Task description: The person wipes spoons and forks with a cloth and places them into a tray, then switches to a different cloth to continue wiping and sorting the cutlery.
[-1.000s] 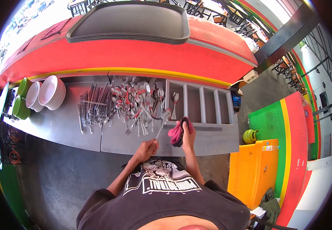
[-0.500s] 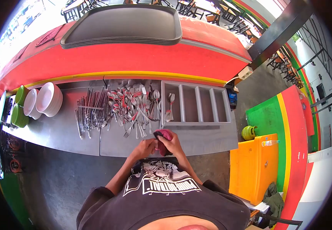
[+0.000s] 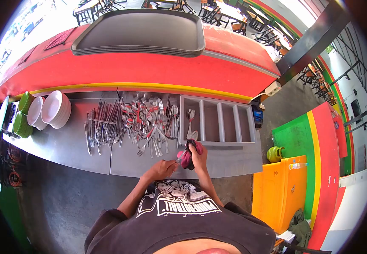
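Note:
My left hand (image 3: 163, 170) is closed on the handle end of a spoon (image 3: 193, 135), whose bowl points away from me. Around the spoon's middle, my right hand (image 3: 199, 158) presses a maroon and black cloth (image 3: 186, 161). Both hands are above the front part of the steel counter. Just beyond the spoon's bowl is a grey cutlery tray (image 3: 230, 143) with long compartments. Its leftmost compartment holds a few spoons (image 3: 191, 113). Left of the tray lies a loose heap of forks and spoons (image 3: 149, 120).
Many chopsticks (image 3: 103, 122) lie left of the heap. Stacked white bowls (image 3: 56, 109) and green bowls (image 3: 22, 125) stand at the counter's left end. Dark serving trays (image 3: 139, 31) are piled on the red ledge (image 3: 141, 70). An orange cabinet (image 3: 272, 190) stands to the right.
My right hand has slid the cloth forward and right along the spoon, toward its bowl. My left hand has dropped slightly nearer me, and the handle now shows between the hands.

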Action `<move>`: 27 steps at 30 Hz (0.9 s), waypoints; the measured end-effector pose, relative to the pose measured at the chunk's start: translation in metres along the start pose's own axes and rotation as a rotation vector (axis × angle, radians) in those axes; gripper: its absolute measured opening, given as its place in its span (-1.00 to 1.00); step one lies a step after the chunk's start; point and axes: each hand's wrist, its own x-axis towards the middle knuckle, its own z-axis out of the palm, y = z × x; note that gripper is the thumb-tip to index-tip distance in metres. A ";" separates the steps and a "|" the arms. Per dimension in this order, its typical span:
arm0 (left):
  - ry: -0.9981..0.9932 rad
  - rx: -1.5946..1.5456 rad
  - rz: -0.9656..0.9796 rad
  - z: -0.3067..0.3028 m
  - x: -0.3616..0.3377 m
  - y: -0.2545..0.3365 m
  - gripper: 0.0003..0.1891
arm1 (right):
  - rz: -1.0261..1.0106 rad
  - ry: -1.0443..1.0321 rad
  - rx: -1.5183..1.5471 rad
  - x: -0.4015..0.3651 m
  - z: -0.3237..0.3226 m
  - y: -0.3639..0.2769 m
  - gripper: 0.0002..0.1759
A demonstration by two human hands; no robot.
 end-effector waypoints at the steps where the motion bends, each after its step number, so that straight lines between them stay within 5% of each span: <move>1: 0.005 0.012 -0.004 -0.003 0.000 0.000 -0.73 | 0.014 0.013 0.021 0.000 0.002 0.001 -0.80; 9: 0.070 0.269 0.124 -0.019 -0.008 -0.033 -0.85 | 0.152 0.095 0.151 0.006 0.012 0.003 -0.75; 15: 0.038 0.272 -0.032 -0.039 -0.025 -0.037 -0.73 | 0.300 -0.076 0.193 0.008 0.001 -0.013 -0.72; 21: -0.026 0.142 -0.067 -0.057 -0.029 -0.040 -0.75 | 0.307 0.105 0.274 0.016 0.002 -0.011 -0.71; 27: 0.173 0.034 -0.055 -0.056 -0.012 -0.041 -0.73 | 0.320 -0.017 0.138 0.018 -0.003 -0.008 -0.61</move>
